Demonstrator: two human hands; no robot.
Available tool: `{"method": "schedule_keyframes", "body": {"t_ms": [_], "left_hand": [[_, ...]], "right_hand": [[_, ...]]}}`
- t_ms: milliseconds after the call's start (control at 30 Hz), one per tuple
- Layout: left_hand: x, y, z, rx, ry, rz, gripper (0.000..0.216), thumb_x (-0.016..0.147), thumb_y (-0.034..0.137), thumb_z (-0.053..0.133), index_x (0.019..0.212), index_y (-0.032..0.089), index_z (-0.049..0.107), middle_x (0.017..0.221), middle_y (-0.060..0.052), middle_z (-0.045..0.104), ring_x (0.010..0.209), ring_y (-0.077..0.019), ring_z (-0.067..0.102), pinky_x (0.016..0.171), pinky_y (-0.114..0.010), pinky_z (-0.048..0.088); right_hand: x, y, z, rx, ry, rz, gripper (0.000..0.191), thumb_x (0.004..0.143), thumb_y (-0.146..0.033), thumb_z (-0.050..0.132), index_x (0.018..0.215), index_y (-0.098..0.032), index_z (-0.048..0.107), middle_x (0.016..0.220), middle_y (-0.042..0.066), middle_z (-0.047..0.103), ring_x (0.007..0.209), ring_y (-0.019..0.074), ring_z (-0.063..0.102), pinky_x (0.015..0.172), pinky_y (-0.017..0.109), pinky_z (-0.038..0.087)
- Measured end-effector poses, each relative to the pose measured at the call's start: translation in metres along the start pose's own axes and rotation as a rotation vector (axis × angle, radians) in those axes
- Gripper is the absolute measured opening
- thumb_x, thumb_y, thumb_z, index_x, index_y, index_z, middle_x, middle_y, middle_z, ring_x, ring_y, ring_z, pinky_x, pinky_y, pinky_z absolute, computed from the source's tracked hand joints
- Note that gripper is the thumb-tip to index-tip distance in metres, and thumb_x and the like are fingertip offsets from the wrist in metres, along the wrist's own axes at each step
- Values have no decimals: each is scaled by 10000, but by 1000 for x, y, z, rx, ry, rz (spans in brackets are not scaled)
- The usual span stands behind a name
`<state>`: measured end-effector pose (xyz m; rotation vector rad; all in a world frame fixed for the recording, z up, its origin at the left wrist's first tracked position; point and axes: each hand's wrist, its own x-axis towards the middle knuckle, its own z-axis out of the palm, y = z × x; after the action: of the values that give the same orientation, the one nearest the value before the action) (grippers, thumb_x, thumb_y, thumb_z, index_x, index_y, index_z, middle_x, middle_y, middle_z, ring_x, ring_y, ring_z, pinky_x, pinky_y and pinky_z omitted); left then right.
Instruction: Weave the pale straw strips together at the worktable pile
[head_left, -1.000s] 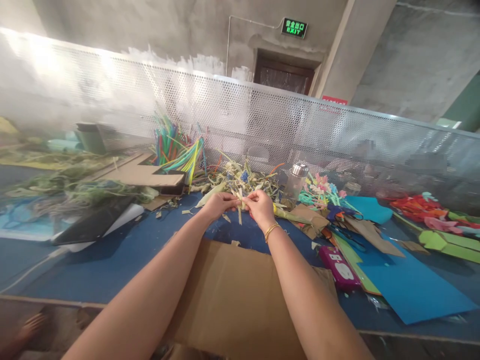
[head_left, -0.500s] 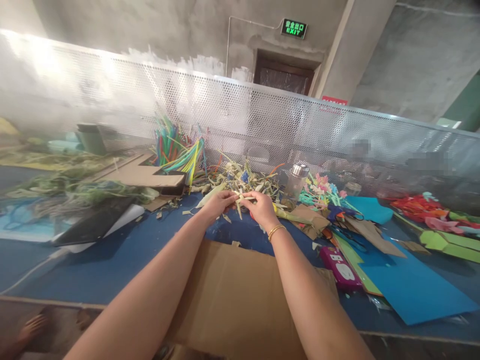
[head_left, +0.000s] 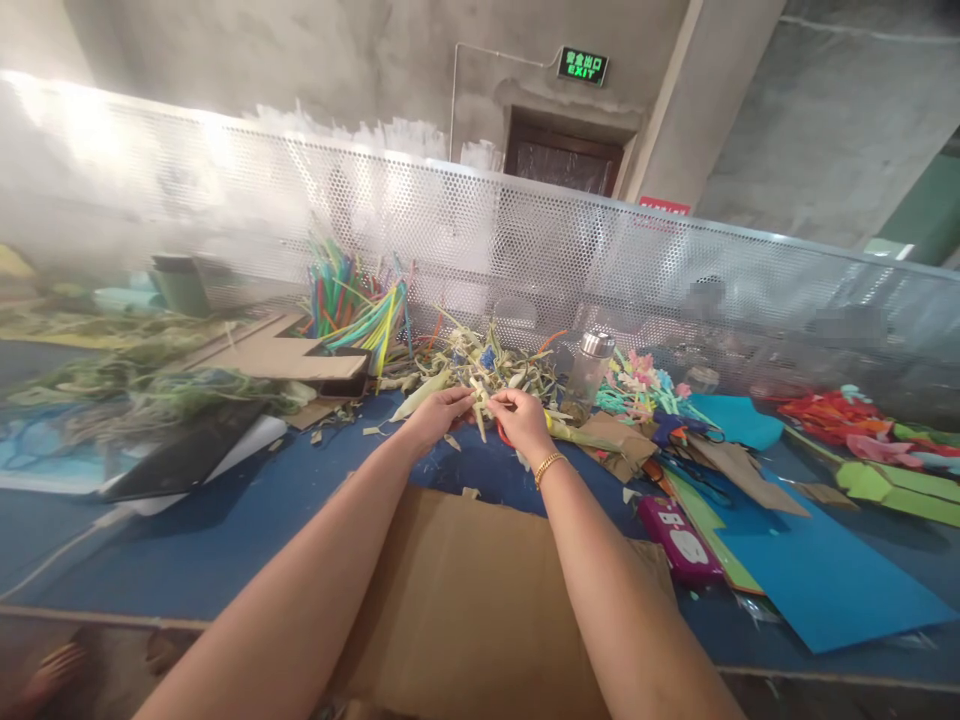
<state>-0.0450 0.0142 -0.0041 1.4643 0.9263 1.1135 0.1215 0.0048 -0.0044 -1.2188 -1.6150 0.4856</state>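
Both my hands meet over the blue table [head_left: 225, 530], at the near edge of a heap of pale green leaf strips [head_left: 487, 365]. My left hand [head_left: 435, 415] pinches one end of a small folded piece of leaf strip [head_left: 480, 405]. My right hand [head_left: 525, 420], with a gold bracelet at the wrist, pinches the other end, fingers closed on it. A loose end of the strip hangs down between the two hands.
A brown cardboard sheet [head_left: 465, 600] lies under my forearms. Coloured straws [head_left: 352, 300] and a cardboard box [head_left: 285, 350] stand back left, a clear bottle [head_left: 589, 365] and paper flowers [head_left: 637, 385] to the right. Blue paper [head_left: 817, 580], a purple case [head_left: 679, 540] and a perforated metal screen [head_left: 675, 270] behind.
My hands have stayed in place, shifting only slightly while turning and folding the strip between the fingers. The camera has tilted a little.
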Motion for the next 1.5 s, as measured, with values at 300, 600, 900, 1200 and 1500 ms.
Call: {"method": "schedule_keyframes", "body": {"t_ms": [300, 600, 900, 1200, 1500], "left_hand": [[-5, 2, 8, 60, -135, 25, 295, 664, 419, 718, 857, 206, 653, 653, 21, 597, 597, -122, 546, 518, -219, 357], [-5, 4, 8, 67, -84, 51, 258, 648, 414, 726, 752, 187, 657, 602, 14, 581, 557, -112, 508, 483, -214, 324], [-8, 1, 8, -113, -70, -61, 309, 641, 383, 750, 872, 208, 643, 701, 3, 644, 549, -94, 529, 461, -195, 310], [1, -12, 4, 69, -1, 31, 250, 669, 408, 696, 739, 182, 615, 579, 41, 565, 490, -86, 454, 481, -211, 319], [6, -15, 0, 177, 79, 100, 474, 480, 328, 841, 860, 194, 591, 574, 66, 530, 583, -122, 521, 520, -210, 352]], "right_hand": [[-2, 3, 6, -4, 68, 85, 205, 727, -390, 609, 667, -196, 631, 659, 8, 675, 646, 168, 624, 608, 253, 445], [-3, 7, 9, 227, 98, 141, 351, 661, -521, 662, 670, -171, 630, 591, -7, 624, 547, 129, 532, 531, 231, 384], [-5, -1, 13, 524, 40, 213, 351, 589, -495, 728, 621, -174, 588, 543, -34, 564, 506, 106, 485, 530, 236, 397], [0, 18, 8, 401, 126, 223, 352, 638, -507, 688, 593, -176, 576, 545, -23, 562, 532, 115, 493, 558, 243, 402], [0, 5, 4, 376, -12, 165, 252, 635, -411, 716, 767, -196, 722, 715, 20, 695, 669, 160, 596, 662, 280, 450]]}}
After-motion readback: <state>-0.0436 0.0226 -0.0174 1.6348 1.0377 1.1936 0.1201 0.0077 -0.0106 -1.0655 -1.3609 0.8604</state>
